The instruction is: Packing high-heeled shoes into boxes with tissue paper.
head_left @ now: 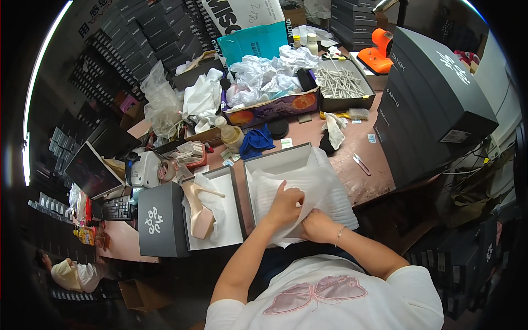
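An open grey shoe box point(275, 159) stands in front of me, lined with white tissue paper point(324, 190) that spills over its near edge. My left hand point(285, 204) presses flat on the tissue inside the box, fingers together. My right hand point(314, 224) pinches a fold of the same tissue at the near edge, touching the left hand. To the left lies the box lid point(231, 220), turned up, holding a pale pink high-heeled shoe point(199, 212) on white paper.
A dark grey box point(158, 220) stands left of the lid. A tall stack of black shoe boxes point(434, 104) rises on the right. Behind are a box of crumpled paper point(264, 82), a tray of sticks point(340, 82), a blue cloth point(256, 140), a keyboard point(116, 208) and a seated person point(71, 274) far left.
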Available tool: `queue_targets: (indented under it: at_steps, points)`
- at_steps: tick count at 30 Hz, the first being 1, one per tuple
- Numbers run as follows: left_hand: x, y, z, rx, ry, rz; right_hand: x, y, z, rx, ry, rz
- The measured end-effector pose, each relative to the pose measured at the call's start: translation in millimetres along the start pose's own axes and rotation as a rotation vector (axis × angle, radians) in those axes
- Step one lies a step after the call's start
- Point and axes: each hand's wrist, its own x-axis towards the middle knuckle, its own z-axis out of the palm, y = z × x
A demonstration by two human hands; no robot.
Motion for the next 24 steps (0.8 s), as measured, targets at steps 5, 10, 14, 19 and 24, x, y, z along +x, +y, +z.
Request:
queue_targets:
  at_steps: [5,10,14,19,24]
  points:
    - [32,-40,40,0.364,-0.362,-0.222,-44,-51,-88,0.271,-0.051,-0.037]
    - [50,-16,22,0.638,-0.118,-0.199,-28,-42,-88,-0.063,0.419,0.025]
    - [32,-58,60,0.703,-0.561,-0.282,-22,-43,-78,-0.095,0.28,-0.064]
    - [37,-75,63,0.408,-0.479,-0.28,-9,-55,-78,0.011,0.453,-0.103]
    - [34,-60,45,0.302,-0.492,-0.215,-1,-25,-53,-0.007,-0.206,0.315]
